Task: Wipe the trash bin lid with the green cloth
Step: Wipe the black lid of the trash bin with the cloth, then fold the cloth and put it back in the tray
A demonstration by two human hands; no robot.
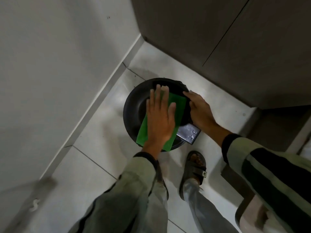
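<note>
Pale floor tiles [94, 132] fill a narrow corner between a light wall [50, 56] and a dark cabinet [235, 47], and the round black trash bin lid [134, 105] sits low in that corner, near the person's sandalled foot [193, 169]. On the lid lies the green cloth [178, 103], spread flat from the near rim toward the far side. The left hand [159, 118] lies on top of the cloth with the palm down and the fingers stretched and a little apart; it grips nothing, it only presses the cloth against the lid, which I think gives a wide contact for wiping. The right hand [200, 111] is curled over the right edge of the lid, its fingers bent around the rim. This hold probably keeps the lid from turning or tipping while the other hand pushes. Just below the right hand, a shiny metal pedal [189, 133] sticks out from under the bin. The picture is slightly blurred around the hands, so I judge that the wiping is in progress. The left part of the lid is not covered by the cloth.
</note>
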